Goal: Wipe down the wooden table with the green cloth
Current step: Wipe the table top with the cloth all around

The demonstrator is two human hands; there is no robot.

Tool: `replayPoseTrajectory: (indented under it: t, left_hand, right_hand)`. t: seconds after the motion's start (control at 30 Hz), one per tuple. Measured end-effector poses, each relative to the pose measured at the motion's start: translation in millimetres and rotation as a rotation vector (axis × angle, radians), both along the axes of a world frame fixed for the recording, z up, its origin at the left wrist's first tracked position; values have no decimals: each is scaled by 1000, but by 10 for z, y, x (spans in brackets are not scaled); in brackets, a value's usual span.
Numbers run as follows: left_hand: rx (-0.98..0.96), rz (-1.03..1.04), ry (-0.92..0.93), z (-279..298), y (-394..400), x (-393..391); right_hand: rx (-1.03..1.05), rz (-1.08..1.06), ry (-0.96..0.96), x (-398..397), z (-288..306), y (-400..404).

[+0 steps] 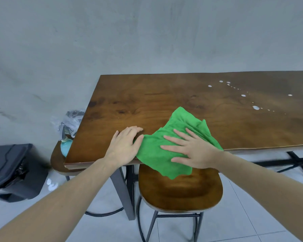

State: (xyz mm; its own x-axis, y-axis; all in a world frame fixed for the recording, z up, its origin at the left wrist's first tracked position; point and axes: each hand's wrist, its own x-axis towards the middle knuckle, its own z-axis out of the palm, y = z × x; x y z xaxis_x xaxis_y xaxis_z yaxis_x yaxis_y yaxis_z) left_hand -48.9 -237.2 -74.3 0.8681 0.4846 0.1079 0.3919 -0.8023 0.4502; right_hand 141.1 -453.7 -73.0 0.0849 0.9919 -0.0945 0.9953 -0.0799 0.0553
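At the near edge of the wooden table [164,102], the green cloth [166,151] lies spread and rumpled, one corner drooping off the edge above a wooden stool [180,189]. The right hand [191,151] presses flat on the cloth, fingers straight and splayed, grasping nothing. The left hand [125,144] rests on the tabletop just beside the cloth, fingers relaxed, its thumb touching the cloth's left edge. White droplets [255,107] dot the surface well to the right, apparently not yet wiped. To do this stroke well, the person would likely gather the hanging corner back under the palm, keep even downward pressure, and sweep in overlapping passes toward the droplets, so the spill is lifted rather than smeared across the wood.
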Motion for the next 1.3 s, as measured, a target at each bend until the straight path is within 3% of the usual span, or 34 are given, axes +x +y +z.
replayPoseTrajectory:
  t: [0.3,0.67,0.93,1.13,1.3]
  left_hand:
    - [15,20,117,15,19,772]
    - [-79,185,142,51,387,1878]
    - [-16,307,132,8,628,2755]
    - [94,317,217,-52,653,3066]
    - [146,338,225,-87,638,3081]
  right_hand:
    - [-43,32,74,614,40,-1]
    - [-54,30,100,1907,42,1122]
    - [-29,-15,124,2954,-15,2128]
    - [-16,-122,98,3409,-40,2811]
    - [83,-352,10,3428,-41,3310]
